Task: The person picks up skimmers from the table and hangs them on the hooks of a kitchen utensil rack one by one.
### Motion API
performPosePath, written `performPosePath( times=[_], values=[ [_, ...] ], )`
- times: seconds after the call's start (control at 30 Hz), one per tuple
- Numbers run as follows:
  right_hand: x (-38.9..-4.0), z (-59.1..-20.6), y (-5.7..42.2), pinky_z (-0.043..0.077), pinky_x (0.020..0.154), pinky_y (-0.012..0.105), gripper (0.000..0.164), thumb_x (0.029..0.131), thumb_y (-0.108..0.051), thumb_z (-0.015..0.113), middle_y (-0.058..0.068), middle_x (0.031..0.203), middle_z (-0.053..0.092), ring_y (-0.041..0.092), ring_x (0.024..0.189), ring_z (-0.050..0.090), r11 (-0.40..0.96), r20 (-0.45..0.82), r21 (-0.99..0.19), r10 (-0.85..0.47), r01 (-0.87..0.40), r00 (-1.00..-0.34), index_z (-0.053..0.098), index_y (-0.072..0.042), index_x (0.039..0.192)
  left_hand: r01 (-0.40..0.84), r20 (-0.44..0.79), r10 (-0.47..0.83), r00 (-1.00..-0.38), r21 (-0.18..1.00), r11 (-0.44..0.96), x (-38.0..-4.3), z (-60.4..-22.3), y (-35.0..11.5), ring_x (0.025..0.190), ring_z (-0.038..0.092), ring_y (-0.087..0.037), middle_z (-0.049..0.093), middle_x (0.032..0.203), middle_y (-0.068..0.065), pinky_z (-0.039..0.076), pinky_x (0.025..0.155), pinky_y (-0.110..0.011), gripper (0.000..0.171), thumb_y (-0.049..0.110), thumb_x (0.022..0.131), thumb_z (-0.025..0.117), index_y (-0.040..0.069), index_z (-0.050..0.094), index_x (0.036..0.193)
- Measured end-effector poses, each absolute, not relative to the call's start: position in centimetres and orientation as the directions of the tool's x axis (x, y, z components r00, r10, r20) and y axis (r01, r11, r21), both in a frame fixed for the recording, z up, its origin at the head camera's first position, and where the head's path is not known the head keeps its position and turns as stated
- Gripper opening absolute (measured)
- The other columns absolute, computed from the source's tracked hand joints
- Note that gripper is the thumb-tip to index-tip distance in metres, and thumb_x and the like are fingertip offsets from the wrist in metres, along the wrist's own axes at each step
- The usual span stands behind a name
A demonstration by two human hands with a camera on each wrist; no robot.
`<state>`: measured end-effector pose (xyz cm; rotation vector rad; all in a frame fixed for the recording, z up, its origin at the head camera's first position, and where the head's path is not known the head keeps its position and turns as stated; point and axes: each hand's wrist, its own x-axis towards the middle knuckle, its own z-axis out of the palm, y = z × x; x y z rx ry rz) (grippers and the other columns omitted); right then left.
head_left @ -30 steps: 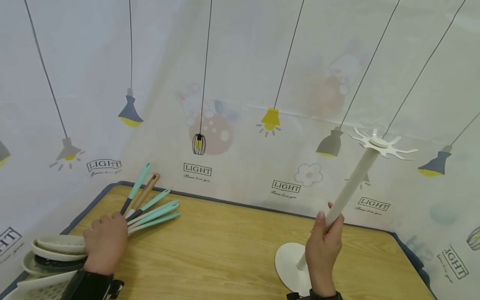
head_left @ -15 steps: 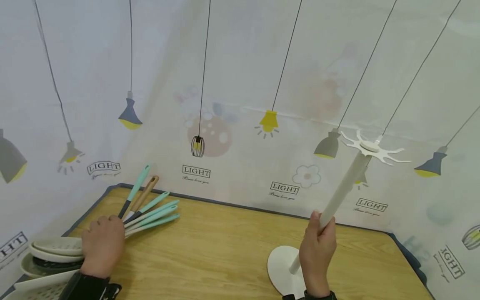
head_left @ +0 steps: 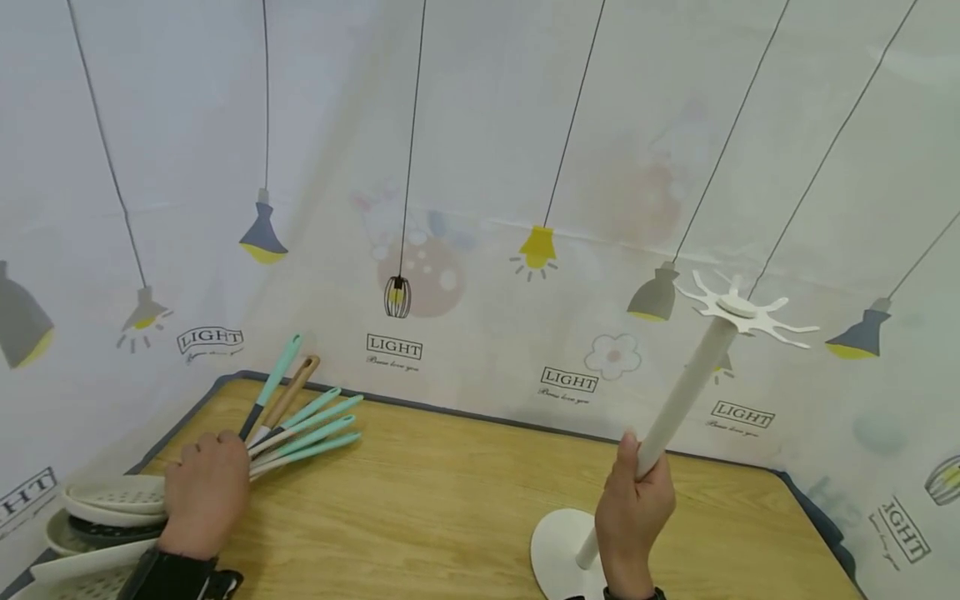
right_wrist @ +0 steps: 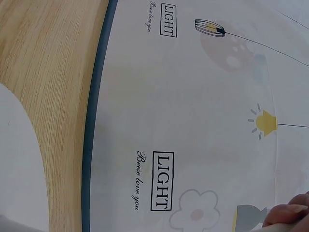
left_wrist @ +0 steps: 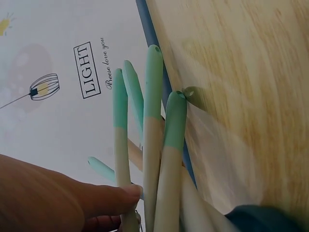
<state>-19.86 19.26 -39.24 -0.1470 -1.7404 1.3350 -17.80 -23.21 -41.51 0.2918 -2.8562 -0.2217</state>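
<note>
My left hand [head_left: 208, 492] grips a bunch of kitchen utensils at the left of the table. Their mint-tipped handles [head_left: 313, 429] fan out past the fingers, one with a wooden handle [head_left: 294, 390] among them. Pale slotted heads [head_left: 116, 492] and a dark one stick out on the other side, beside the wrist. In the left wrist view the thumb presses along one of the cream and mint handles [left_wrist: 153, 82]. My right hand [head_left: 636, 508] is wrapped round the post [head_left: 686, 400] of a white utensil stand. Its round base [head_left: 551, 546] shows below, and a ring of hooks [head_left: 738, 307] tops it.
The wood-grain table [head_left: 420, 500] has a dark blue edge [head_left: 487, 415] along the back. Behind it rises a pale wall cloth [head_left: 480, 150] printed with lamps and lettering. The stand's base [right_wrist: 19, 159] fills the left of the right wrist view.
The stand has shifted a little to the left and toward me with my right hand. My left hand stays nearly in place; the handles in it have spread slightly.
</note>
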Motion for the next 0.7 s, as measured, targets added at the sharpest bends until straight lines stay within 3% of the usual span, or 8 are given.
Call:
performPosePath(
  times=[0.37,0.7],
  values=[
    [-19.4,-39.1,18.6,0.035,0.040,0.018,0.027,0.102,-0.015,0.060,-0.017,0.052,0.043,-0.004,0.043,0.041,0.327,0.556,-0.828,0.583,-0.456,-0.592,0.055,-0.005,0.077,-0.155,0.390,-0.219,-0.894,0.190,0.970,-17.5,-41.7,-22.7,0.064,0.049,-0.041,0.045,0.070,-0.026,0.038,0.054,-0.046,0.028,-0.006,0.100,0.047,-0.006,0.039,0.073],
    [-18.9,-38.9,17.9,0.036,0.039,0.018,0.031,0.100,-0.012,0.059,-0.016,0.049,0.045,-0.004,0.042,0.043,0.257,0.520,-0.846,0.591,-0.468,-0.617,0.055,0.003,0.074,-0.123,0.440,-0.203,-0.875,0.205,0.971,-17.4,-41.3,-22.4,0.061,0.047,-0.038,0.045,0.069,-0.025,0.034,0.053,-0.042,0.028,-0.004,0.100,0.049,-0.005,0.039,0.074]
  ],
)
